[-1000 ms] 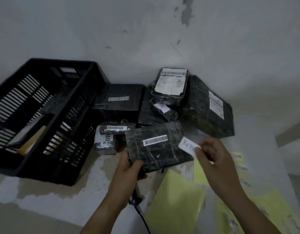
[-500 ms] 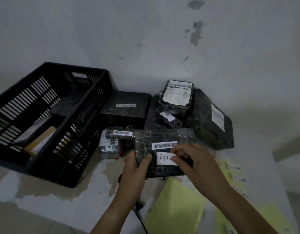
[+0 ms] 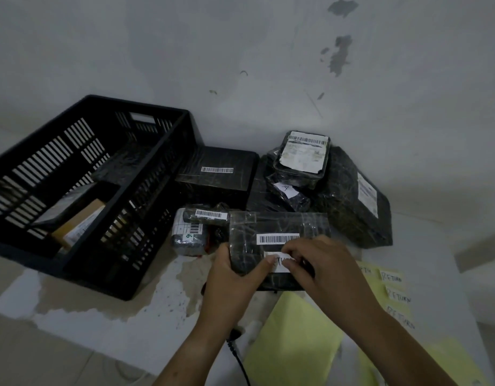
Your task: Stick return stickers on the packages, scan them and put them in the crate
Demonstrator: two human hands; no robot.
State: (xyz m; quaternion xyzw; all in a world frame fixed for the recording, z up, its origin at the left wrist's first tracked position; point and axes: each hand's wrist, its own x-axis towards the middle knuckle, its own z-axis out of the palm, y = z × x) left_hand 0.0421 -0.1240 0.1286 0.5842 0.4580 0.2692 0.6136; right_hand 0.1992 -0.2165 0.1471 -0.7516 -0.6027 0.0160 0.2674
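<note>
Since a second ago the return sticker has gone from my right fingers in the air onto the face of the package. My left thumb has crept onto its near-left end, so fewer of its handwritten letters show.

My left hand grips the package by its left edge, fingers wrapped behind and thumb across the front. My right hand is bent down over the sticker, thumb and forefinger closed on its right part. The sticker sits between my two thumbs, just under the barcode label, which lies just beyond my right knuckles.

The black crate stands well to the left of my left hand, with a brown parcel inside. Just beyond my left hand lies a small grey package. Farther past the held package is a pile of black wrapped packages.

To the right of my right wrist lies the yellow sheet of stickers. A blank yellow sheet lies under my forearms. A black cable runs out from under my left wrist.
</note>
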